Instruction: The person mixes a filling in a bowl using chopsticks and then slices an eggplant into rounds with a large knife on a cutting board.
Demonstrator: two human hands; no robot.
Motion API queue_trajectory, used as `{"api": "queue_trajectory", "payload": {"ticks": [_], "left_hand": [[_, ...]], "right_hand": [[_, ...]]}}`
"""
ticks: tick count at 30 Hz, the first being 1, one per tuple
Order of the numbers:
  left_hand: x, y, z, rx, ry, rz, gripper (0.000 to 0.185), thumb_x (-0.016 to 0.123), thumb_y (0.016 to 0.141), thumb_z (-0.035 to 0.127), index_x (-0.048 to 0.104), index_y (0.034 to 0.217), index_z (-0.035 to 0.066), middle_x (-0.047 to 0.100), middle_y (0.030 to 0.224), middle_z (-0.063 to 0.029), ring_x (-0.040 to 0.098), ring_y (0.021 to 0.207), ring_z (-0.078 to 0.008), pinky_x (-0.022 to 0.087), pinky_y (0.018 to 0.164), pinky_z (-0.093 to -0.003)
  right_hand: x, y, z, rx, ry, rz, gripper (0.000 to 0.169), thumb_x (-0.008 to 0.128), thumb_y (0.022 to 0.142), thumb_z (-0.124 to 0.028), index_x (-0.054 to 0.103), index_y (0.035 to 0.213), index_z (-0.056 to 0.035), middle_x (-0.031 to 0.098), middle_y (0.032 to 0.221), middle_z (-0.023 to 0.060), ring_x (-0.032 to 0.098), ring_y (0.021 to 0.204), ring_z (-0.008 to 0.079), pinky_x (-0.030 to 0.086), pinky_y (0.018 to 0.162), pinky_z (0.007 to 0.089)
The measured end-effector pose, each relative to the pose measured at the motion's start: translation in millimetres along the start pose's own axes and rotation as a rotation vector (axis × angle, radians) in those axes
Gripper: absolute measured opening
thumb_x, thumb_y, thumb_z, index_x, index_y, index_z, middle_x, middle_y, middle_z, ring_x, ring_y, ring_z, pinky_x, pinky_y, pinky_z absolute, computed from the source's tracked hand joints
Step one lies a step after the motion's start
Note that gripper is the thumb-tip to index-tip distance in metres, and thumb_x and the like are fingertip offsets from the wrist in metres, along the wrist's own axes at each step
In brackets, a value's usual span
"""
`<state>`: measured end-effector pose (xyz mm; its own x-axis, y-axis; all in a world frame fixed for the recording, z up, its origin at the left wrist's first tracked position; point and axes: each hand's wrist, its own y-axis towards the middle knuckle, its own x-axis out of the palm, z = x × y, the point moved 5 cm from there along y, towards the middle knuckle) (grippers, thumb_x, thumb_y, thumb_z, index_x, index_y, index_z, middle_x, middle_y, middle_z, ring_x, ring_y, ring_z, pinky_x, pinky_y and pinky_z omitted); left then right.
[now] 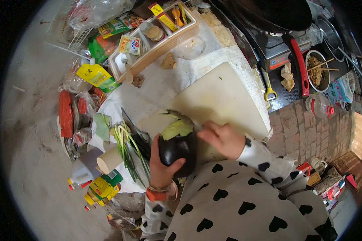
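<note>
A large dark purple eggplant (179, 150) with a green calyx (178, 129) is tilted over the near edge of a white cutting board (223, 93). My left hand (164, 167) grips it from the left, the thumb across its skin. On the other side, my right hand (221, 140) is beside the calyx, fingers curled and slightly blurred. Whether it holds anything cannot be made out. Left of the eggplant lie scallions (126, 147) and a dark-handled metal tool (137, 129), partly covered.
A divided plastic tray (157, 49) of seasonings stands at the back. Oil bottles (102, 188) and a jug (86, 165) line the left. At right are a yellow peeler (269, 87), a red-handled pan (298, 60) and a bowl with chopsticks (316, 72).
</note>
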<state>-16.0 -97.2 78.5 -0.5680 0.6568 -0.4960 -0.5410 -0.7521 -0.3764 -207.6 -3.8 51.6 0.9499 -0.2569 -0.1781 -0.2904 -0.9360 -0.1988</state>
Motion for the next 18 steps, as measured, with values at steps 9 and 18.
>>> {"api": "queue_trajectory", "payload": {"ticks": [9, 18], "left_hand": [[3.6, 14.1, -22.8, -0.116, -0.338, -0.368, 0.098, 0.080, 0.053, 0.018, 0.028, 0.135, 0.005, 0.040, 0.128, -0.0108, 0.041, 0.117, -0.0202, 0.033, 0.097, -0.0305], [-3.6, 18.3, -46.3, -0.205, -0.464, -0.357, 0.102, 0.079, 0.058, 0.041, 0.025, 0.136, 0.002, 0.041, 0.128, -0.0105, 0.042, 0.116, -0.0210, 0.033, 0.097, -0.0318]], "right_hand": [[-44.5, -59.8, 23.4, 0.274, 0.136, -0.105, 0.032, 0.045, 0.091, -0.031, 0.053, 0.095, 0.0000, 0.047, 0.056, 0.0094, 0.050, 0.051, 0.0215, 0.040, 0.051, 0.0316], [-47.5, -89.2, -5.2, 0.188, 0.072, -0.206, 0.036, 0.051, 0.088, -0.031, 0.046, 0.106, -0.0006, 0.056, 0.070, 0.0113, 0.057, 0.061, 0.0300, 0.044, 0.054, 0.0356]]}}
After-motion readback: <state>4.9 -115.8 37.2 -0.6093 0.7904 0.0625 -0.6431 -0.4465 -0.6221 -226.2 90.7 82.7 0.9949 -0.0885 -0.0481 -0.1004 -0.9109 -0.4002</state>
